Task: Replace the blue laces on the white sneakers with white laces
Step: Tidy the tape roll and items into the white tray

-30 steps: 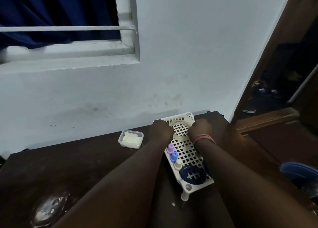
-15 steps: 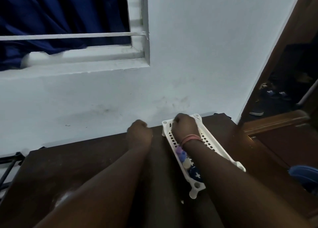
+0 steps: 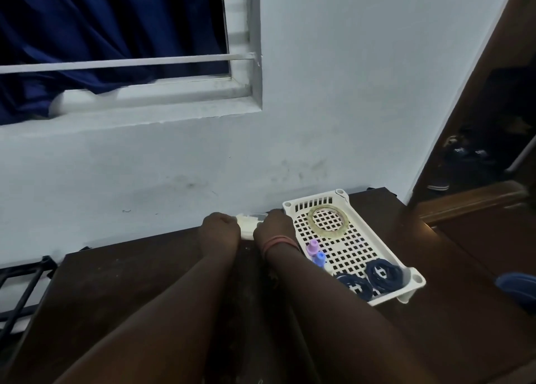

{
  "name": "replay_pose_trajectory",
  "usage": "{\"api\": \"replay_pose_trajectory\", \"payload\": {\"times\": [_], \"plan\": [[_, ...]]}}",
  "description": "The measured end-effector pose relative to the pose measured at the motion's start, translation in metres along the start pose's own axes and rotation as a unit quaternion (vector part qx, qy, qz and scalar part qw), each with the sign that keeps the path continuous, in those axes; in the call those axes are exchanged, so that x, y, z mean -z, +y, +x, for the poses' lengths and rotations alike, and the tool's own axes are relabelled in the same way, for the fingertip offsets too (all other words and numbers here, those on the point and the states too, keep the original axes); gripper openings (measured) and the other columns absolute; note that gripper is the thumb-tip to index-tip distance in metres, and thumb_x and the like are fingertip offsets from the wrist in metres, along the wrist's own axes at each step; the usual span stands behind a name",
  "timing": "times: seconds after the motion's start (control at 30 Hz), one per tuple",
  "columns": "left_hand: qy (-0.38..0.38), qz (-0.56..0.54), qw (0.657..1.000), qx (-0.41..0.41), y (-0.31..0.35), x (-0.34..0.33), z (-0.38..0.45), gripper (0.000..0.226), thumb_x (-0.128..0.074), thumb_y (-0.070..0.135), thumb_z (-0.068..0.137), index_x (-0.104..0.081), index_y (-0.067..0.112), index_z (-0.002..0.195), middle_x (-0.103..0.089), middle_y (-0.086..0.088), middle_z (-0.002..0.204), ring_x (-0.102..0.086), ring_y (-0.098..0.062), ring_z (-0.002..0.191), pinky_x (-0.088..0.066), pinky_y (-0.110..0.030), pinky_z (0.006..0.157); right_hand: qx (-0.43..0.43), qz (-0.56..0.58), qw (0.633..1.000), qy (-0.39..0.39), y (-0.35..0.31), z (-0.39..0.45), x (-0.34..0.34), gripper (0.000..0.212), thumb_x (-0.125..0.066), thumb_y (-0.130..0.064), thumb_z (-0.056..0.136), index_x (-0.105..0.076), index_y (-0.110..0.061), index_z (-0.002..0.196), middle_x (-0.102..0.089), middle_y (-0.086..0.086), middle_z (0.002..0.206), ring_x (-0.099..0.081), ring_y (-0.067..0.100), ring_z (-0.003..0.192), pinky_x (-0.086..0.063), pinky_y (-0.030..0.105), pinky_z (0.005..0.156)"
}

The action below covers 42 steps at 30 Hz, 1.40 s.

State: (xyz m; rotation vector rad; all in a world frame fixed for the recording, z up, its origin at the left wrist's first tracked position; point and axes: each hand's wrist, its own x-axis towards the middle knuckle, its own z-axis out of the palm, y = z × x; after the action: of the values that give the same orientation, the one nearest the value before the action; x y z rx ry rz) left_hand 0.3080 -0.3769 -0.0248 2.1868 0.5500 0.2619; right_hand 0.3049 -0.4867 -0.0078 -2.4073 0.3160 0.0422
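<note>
Both hands at counter (image 3: 145, 282) back edge: left hand (image 3: 221, 227) and right hand (image 3: 274, 227) grip a small white container (image 3: 246, 224), mostly hidden; contents unclear.

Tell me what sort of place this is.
Probably a room in a home: a dark wooden table set against a pale painted wall, a barred window with a blue curtain, and shoes beyond a doorway.
</note>
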Motion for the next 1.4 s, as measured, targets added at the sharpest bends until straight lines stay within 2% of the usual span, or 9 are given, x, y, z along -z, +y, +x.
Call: {"api": "replay_pose_trajectory", "payload": {"times": [0.17, 0.27, 0.37, 0.43, 0.6, 0.77, 1.13, 1.33, 1.4], "plan": [[0.014, -0.083, 0.996, -0.015, 0.04, 0.014, -0.03, 0.017, -0.063, 0.029, 0.091, -0.071, 0.014, 0.088, -0.069, 0.003, 0.089, -0.064, -0.024, 0.095, -0.037, -0.027, 0.075, 0.039, 0.028, 0.995, 0.088, 0.0, -0.005, 0.055, 0.022, -0.051, -0.013, 0.086, -0.066, -0.004, 0.098, -0.064, 0.016, 0.11, -0.059, 0.033, 0.105, -0.045, 0.029, 0.085], [-0.034, -0.095, 0.994, -0.048, 0.067, 0.002, -0.052, 0.021, -0.068, 0.036, 0.089, -0.072, 0.016, 0.082, -0.072, 0.003, 0.084, -0.066, -0.021, 0.088, -0.045, -0.028, 0.074, 0.018, 0.024, 0.993, 0.113, 0.024, -0.006, 0.097, 0.018, -0.053, -0.009, 0.08, -0.069, -0.003, 0.084, -0.069, 0.017, 0.095, -0.064, 0.035, 0.095, -0.045, 0.026, 0.075], [-0.098, -0.058, 0.99, -0.083, 0.086, -0.022, -0.075, 0.027, -0.069, 0.034, 0.088, -0.072, 0.013, 0.071, -0.075, -0.002, 0.082, -0.069, -0.023, 0.084, -0.054, -0.032, 0.078, -0.015, -0.01, 0.994, 0.111, 0.06, -0.011, 0.135, 0.021, -0.056, -0.012, 0.084, -0.072, -0.005, 0.096, -0.07, 0.014, 0.105, -0.064, 0.031, 0.104, -0.047, 0.023, 0.08], [-0.131, -0.024, 0.987, -0.095, 0.096, -0.041, -0.086, 0.025, -0.068, 0.028, 0.087, -0.075, 0.007, 0.075, -0.075, -0.008, 0.083, -0.07, -0.027, 0.085, -0.054, -0.032, 0.076, -0.044, -0.023, 0.993, 0.109, 0.086, -0.013, 0.151, 0.022, -0.058, -0.015, 0.086, -0.074, -0.008, 0.099, -0.071, 0.009, 0.107, -0.065, 0.027, 0.103, -0.047, 0.021, 0.08], [-0.161, 0.06, 0.983, -0.059, 0.109, -0.076, -0.104, 0.018, -0.07, 0.02, 0.082, -0.074, 0.009, 0.095, -0.075, -0.009, 0.096, -0.071, -0.025, 0.096, -0.05, -0.027, 0.069, -0.068, -0.018, 0.993, 0.098, 0.127, -0.001, 0.149, 0.019, -0.059, -0.008, 0.076, -0.075, -0.008, 0.086, -0.073, 0.012, 0.09, -0.068, 0.03, 0.087, -0.054, 0.028, 0.075], [-0.172, 0.117, 0.977, -0.035, 0.108, -0.089, -0.108, 0.022, -0.062, 0.011, 0.085, -0.067, 0.009, 0.106, -0.071, -0.011, 0.109, -0.069, -0.03, 0.104, -0.049, -0.03, 0.07, -0.082, -0.021, 0.992, 0.089, 0.142, 0.003, 0.137, 0.019, -0.063, -0.013, 0.082, -0.074, -0.008, 0.097, -0.072, 0.011, 0.098, -0.067, 0.029, 0.093, -0.053, 0.028, 0.08], [-0.159, 0.147, 0.976, -0.034, 0.11, -0.087, -0.112, 0.026, -0.061, 0.01, 0.088, -0.065, 0.009, 0.114, -0.068, -0.011, 0.119, -0.066, -0.03, 0.112, -0.054, -0.034, 0.082, -0.1, -0.032, 0.99, 0.09, 0.143, 0.007, 0.127, 0.024, -0.061, -0.01, 0.082, -0.072, -0.008, 0.103, -0.07, 0.013, 0.106, -0.066, 0.031, 0.1, -0.053, 0.031, 0.083], [-0.138, 0.19, 0.964, -0.126, 0.104, -0.053, -0.117, 0.012, -0.055, 0.01, 0.089, -0.064, 0.011, 0.096, -0.07, -0.01, 0.108, -0.068, -0.03, 0.104, -0.049, -0.033, 0.076, -0.053, -0.093, 0.985, 0.136, 0.119, -0.015, 0.131, 0.027, -0.053, -0.011, 0.082, -0.065, -0.008, 0.106, -0.06, 0.015, 0.114, -0.054, 0.034, 0.113, -0.046, 0.035, 0.097], [-0.124, 0.19, 0.963, -0.148, 0.102, -0.034, -0.116, 0.011, -0.052, 0.01, 0.087, -0.063, 0.011, 0.089, -0.071, -0.011, 0.106, -0.068, -0.031, 0.103, -0.05, -0.032, 0.078, -0.028, -0.095, 0.988, 0.121, 0.1, -0.026, 0.13, 0.026, -0.052, -0.01, 0.078, -0.067, -0.008, 0.099, -0.064, 0.015, 0.107, -0.058, 0.034, 0.109, -0.048, 0.033, 0.091]]}}
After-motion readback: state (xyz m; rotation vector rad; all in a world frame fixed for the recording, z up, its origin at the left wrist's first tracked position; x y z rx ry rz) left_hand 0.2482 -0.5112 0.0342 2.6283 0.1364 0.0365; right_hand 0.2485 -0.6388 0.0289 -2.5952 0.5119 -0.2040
